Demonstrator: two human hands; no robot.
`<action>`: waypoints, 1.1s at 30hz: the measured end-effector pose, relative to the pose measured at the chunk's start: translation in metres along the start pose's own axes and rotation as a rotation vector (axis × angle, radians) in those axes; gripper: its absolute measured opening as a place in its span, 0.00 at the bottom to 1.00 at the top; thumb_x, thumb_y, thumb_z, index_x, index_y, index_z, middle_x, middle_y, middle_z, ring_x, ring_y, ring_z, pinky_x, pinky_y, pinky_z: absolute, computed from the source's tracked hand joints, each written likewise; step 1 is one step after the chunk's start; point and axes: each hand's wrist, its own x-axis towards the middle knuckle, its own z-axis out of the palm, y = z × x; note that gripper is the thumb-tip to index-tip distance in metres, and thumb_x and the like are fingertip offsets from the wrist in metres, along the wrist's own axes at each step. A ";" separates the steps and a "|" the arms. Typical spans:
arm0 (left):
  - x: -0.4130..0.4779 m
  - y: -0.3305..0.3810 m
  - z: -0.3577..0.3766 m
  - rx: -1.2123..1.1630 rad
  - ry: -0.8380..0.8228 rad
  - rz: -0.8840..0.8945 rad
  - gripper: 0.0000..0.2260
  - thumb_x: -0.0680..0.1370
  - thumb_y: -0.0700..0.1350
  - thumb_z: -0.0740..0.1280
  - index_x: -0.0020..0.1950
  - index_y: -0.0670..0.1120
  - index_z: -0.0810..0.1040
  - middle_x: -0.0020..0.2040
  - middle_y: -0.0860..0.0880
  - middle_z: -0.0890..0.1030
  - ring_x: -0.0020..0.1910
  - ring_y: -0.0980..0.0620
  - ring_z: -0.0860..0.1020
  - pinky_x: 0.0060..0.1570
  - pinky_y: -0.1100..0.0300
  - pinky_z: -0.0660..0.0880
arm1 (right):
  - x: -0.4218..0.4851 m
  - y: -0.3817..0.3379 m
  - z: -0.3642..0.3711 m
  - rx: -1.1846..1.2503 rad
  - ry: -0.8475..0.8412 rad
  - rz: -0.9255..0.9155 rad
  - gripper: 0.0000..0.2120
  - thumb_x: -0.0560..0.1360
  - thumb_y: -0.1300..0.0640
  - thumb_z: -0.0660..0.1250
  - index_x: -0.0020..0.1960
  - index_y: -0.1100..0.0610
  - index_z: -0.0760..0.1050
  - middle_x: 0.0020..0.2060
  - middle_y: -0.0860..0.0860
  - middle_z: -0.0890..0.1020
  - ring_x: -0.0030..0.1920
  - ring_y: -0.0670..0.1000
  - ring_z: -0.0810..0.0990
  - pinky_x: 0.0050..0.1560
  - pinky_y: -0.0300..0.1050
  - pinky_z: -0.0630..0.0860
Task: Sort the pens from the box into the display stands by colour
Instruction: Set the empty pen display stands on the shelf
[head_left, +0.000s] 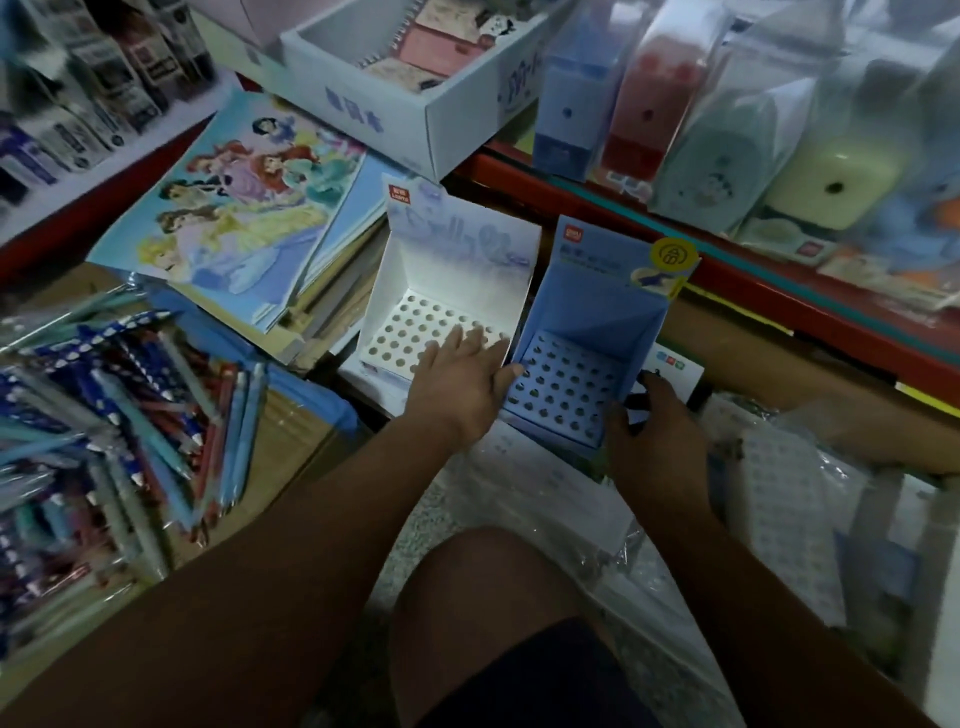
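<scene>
My L grip (457, 384) lies spread flat on white stand (410, 270); R grip (654, 431) pinches blue stand (597, 306). Pens (135, 410) lie at 9 o'clock, axis approx 11-5; L is nearer.

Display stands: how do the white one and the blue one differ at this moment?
Colour: the white stand is white with pale lilac print, while the blue stand is light blue with a yellow round badge on its back card.
Hands: the left hand lies with straight fingers over the white stand's holes, while the right hand grips the blue stand's right wall.
Shared: both are upright card stands, and both hole grids are empty.
</scene>
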 end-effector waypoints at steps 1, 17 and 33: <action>0.000 -0.001 0.002 -0.002 -0.003 -0.009 0.28 0.83 0.63 0.47 0.80 0.54 0.57 0.81 0.46 0.54 0.80 0.46 0.48 0.78 0.46 0.45 | 0.002 0.002 -0.002 -0.009 0.000 0.006 0.25 0.80 0.53 0.66 0.74 0.57 0.67 0.62 0.56 0.79 0.44 0.50 0.78 0.51 0.49 0.79; -0.026 0.016 0.009 -0.140 0.395 0.153 0.31 0.74 0.63 0.67 0.67 0.42 0.71 0.61 0.43 0.76 0.61 0.44 0.73 0.59 0.51 0.70 | -0.010 0.024 -0.021 -0.056 0.040 -0.003 0.18 0.80 0.54 0.64 0.68 0.58 0.74 0.58 0.54 0.82 0.44 0.50 0.81 0.45 0.40 0.73; -0.026 0.048 0.004 -0.431 0.135 0.013 0.09 0.80 0.48 0.67 0.57 0.47 0.78 0.48 0.50 0.82 0.45 0.52 0.80 0.48 0.53 0.79 | -0.011 0.026 -0.029 -0.056 -0.016 0.010 0.20 0.80 0.52 0.65 0.69 0.59 0.72 0.59 0.55 0.82 0.48 0.53 0.83 0.46 0.39 0.72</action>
